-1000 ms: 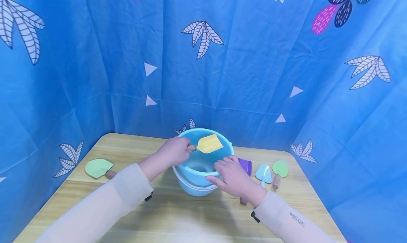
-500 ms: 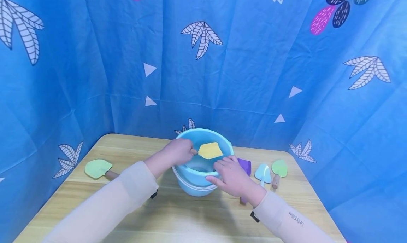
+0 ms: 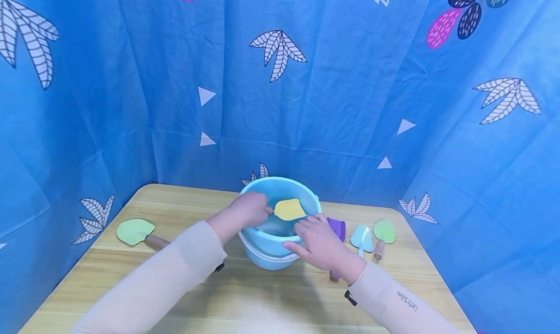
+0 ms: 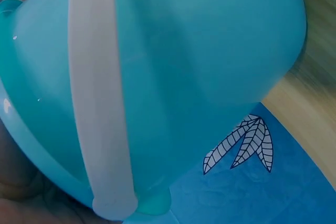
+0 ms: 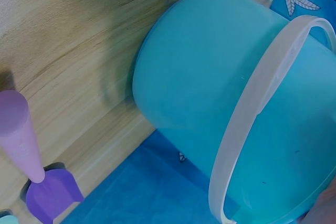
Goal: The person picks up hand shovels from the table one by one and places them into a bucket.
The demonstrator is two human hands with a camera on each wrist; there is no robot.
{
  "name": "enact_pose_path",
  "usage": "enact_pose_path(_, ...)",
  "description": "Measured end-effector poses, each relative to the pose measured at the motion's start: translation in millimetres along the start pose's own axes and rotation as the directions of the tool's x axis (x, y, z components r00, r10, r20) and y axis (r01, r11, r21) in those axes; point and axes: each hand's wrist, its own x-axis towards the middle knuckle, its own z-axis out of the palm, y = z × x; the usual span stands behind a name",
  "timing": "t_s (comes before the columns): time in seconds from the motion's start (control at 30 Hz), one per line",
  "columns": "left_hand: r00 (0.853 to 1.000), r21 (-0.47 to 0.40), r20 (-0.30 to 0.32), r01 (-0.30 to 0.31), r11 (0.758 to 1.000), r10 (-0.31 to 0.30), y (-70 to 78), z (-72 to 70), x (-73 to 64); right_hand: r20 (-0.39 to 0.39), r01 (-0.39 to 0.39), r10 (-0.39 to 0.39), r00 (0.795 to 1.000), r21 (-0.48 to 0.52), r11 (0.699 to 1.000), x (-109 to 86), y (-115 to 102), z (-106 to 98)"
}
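Left grip (image 3: pixel 251 209) is clenching a wooden-handled yellow scoop (image 3: pixel 289 209), right grip (image 3: pixel 320 242) pinching a blue plastic bucket (image 3: pixel 269 246); slackening risks dropping the scoop

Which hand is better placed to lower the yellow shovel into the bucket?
Probably the left. The left hand already grips the yellow shovel, its blade over or in the mouth of the bucket. The right hand is on the rim, so it seems better suited to steadying.

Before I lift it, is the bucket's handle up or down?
Down: the white handle hangs across the outside of the blue bucket, below its rim.
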Motion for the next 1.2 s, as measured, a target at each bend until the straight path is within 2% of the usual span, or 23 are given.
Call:
enact_pose_path(0.3,1.000,0.043,0.018,-0.003,0.999,0.002,-0.3,3.8,6.6,-0.007,0.009,-0.009,1.000,-0.004,1.000,0.5,-0.9,-0.4)
enact_pose_path(0.63,0.996,0.073,0.069,0.043,0.996,-0.049,2.9,8.2,10.0,0.003,-0.007,0.007,1.000,0.002,1.000,0.4,-2.2,-1.0)
enact_pose_path(0.83,0.989,0.076,0.106,0.094,0.993,-0.101,7.1,9.3,14.4,0.012,-0.012,0.012,1.000,0.017,1.000,0.1,-1.9,-1.7)
enact_pose_path(1.2,0.980,0.079,0.126,0.143,0.987,-0.152,12.1,10.8,14.4,0.004,-0.013,0.013,1.000,0.023,1.000,0.3,-1.9,0.6)
